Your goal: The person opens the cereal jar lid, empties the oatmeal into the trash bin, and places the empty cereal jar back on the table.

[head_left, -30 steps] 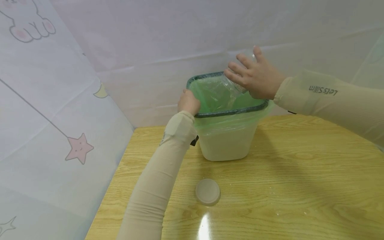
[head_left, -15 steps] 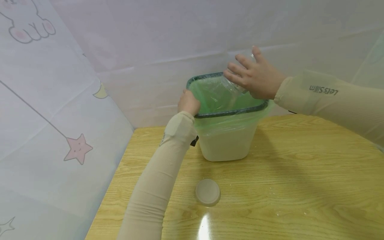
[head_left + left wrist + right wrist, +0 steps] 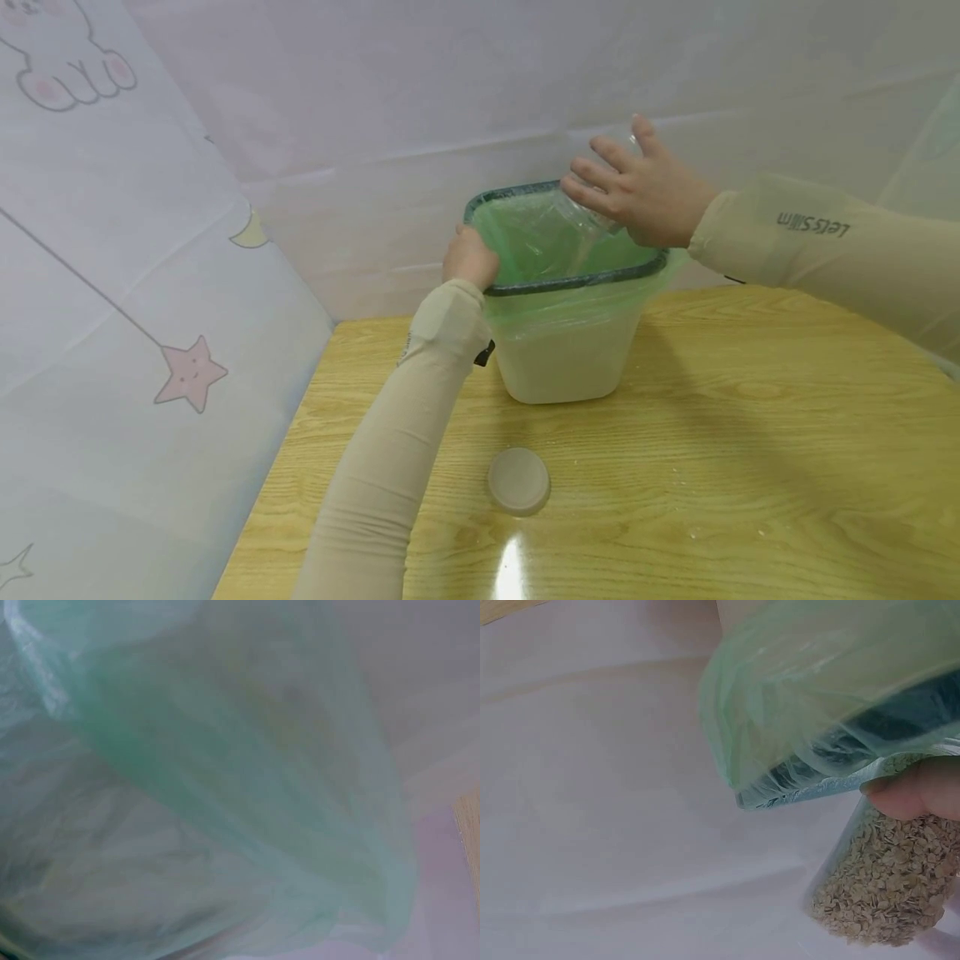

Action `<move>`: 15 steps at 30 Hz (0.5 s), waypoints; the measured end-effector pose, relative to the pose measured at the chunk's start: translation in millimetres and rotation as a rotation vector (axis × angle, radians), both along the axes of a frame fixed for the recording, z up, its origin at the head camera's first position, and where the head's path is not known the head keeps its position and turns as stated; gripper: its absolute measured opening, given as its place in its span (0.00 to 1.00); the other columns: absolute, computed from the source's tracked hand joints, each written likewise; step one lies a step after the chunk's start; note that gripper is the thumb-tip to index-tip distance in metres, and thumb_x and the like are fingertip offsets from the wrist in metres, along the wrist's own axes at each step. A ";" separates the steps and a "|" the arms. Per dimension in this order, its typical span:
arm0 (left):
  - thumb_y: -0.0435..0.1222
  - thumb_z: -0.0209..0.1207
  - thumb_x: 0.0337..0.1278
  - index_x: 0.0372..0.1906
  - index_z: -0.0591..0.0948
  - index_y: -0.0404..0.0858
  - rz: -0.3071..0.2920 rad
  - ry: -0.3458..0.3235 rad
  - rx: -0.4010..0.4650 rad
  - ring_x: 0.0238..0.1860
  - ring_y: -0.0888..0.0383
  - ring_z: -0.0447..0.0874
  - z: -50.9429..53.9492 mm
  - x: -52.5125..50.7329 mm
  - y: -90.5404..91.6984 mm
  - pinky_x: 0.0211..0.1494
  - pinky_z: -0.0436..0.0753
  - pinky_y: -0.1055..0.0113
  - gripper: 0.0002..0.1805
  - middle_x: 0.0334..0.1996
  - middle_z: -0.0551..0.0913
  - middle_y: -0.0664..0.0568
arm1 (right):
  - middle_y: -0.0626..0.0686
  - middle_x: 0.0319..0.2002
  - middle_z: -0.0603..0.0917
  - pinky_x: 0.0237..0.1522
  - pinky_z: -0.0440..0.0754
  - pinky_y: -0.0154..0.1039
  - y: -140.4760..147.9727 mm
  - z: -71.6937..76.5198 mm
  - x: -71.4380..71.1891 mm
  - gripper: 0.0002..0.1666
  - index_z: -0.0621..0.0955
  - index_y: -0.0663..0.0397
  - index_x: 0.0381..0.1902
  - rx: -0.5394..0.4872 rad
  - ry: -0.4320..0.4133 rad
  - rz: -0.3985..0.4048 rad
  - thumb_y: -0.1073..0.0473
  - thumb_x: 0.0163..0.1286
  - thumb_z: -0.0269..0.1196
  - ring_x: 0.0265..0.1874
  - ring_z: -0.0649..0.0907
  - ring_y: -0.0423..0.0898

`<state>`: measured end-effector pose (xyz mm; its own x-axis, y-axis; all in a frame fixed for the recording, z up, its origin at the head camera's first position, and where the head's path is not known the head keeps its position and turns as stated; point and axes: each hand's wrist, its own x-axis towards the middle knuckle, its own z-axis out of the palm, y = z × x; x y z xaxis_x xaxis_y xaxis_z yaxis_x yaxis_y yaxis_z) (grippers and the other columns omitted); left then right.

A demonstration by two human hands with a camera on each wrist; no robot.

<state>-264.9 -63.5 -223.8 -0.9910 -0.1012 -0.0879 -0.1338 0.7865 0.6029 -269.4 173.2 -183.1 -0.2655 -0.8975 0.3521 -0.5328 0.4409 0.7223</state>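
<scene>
My left hand [image 3: 471, 257] grips the dark rim [image 3: 577, 283] of a white trash bin [image 3: 566, 371] at its left side. A green plastic bag [image 3: 525, 233] lines the bin and folds down over the outside. My right hand [image 3: 637, 196] holds a clear jar [image 3: 588, 218] tilted mouth-down over the bin's opening. In the right wrist view, oat flakes [image 3: 892, 881] fill much of the jar, and my thumb [image 3: 915, 791] presses its side. A faint pale streak below the mouth looks like falling flakes. The left wrist view shows mostly the blurred green bag [image 3: 187, 750].
A round beige lid [image 3: 519, 481] lies on the wooden table [image 3: 750, 417] in front of the bin. Small pale crumbs are scattered to its right. A pale fabric wall [image 3: 390, 100] stands close behind the bin, and another one runs along the left.
Both hands keep nearly the same places, with the jar still tilted over the bin. The head view has shifted very slightly. Fewer flakes show near the jar's mouth in the head view.
</scene>
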 end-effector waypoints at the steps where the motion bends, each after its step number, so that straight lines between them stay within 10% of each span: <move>1: 0.29 0.45 0.70 0.76 0.42 0.30 -0.001 0.001 0.002 0.10 0.62 0.54 0.0 -0.1 -0.1 0.13 0.62 0.71 0.37 0.14 0.67 0.52 | 0.67 0.57 0.73 0.53 0.65 0.73 0.0 0.0 -0.1 0.46 0.71 0.64 0.62 0.000 -0.001 -0.001 0.63 0.43 0.78 0.57 0.70 0.67; 10: 0.29 0.45 0.70 0.76 0.40 0.31 -0.005 -0.005 0.006 0.11 0.61 0.55 0.3 -1.3 1.1 0.14 0.63 0.70 0.38 0.24 0.74 0.46 | 0.67 0.57 0.73 0.52 0.66 0.72 1.6 -0.1 -0.2 0.45 0.72 0.63 0.61 0.028 0.014 0.000 0.60 0.45 0.77 0.57 0.70 0.67; 15: 0.29 0.45 0.71 0.77 0.39 0.32 -0.008 -0.014 0.014 0.09 0.62 0.52 -0.3 -1.9 1.1 0.12 0.60 0.71 0.38 0.13 0.64 0.53 | 0.66 0.58 0.73 0.54 0.66 0.72 1.3 0.6 2.9 0.44 0.72 0.62 0.63 0.058 0.000 -0.028 0.60 0.47 0.76 0.58 0.70 0.66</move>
